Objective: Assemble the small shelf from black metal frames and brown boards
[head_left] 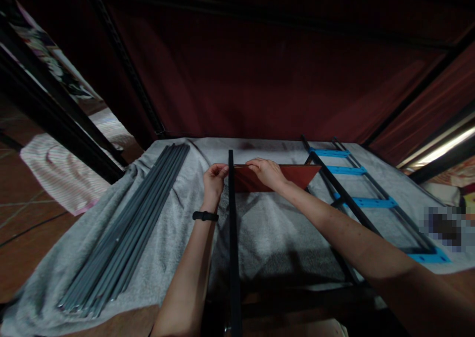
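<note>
A red-brown panel (297, 175) stands on edge across a grey cloth (274, 228), between two black metal rails. My right hand (267, 171) grips the panel's top edge near its left end, fingers curled over it. My left hand (215, 177) is closed round the top of the left black rail (233, 238), right where the panel meets it. A black band circles my left wrist. The right black rail (343, 196) touches the panel's right end.
A bundle of several grey metal bars (128, 233) lies on the cloth at left. A black frame with blue cross pieces (347, 170) lies at right. Dark red panels stand behind. A striped cloth (63, 176) lies on the tiled floor at left.
</note>
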`<state>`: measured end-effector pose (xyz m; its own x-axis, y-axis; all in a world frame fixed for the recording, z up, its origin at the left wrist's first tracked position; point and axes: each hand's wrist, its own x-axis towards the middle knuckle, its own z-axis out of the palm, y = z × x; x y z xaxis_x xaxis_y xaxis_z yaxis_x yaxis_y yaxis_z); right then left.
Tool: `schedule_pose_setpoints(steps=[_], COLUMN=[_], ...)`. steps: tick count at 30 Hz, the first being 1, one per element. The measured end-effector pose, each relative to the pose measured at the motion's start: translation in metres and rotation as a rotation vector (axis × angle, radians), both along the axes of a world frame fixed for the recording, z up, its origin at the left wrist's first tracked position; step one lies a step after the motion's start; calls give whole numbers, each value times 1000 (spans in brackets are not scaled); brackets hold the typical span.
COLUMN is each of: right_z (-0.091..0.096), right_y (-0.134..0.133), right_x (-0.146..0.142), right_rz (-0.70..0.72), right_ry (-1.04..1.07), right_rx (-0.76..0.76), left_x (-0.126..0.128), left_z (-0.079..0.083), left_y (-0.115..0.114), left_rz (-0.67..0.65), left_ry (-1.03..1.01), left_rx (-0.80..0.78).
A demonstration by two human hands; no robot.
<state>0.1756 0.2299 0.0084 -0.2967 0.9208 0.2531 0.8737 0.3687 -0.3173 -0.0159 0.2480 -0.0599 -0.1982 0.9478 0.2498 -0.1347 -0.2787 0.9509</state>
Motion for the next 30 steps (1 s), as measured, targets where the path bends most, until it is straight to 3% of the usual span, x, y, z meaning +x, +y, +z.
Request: schedule_pose_setpoints(steps=[30], right_z=[1], right_y=[0], right_x=[0], right_rz=[-4], right_ry=[-9], right_rx=[-4], left_x=[1], left_z=[-2], left_y=[1], left_rz=[-7], left_ry=[-25], left_rx=[40])
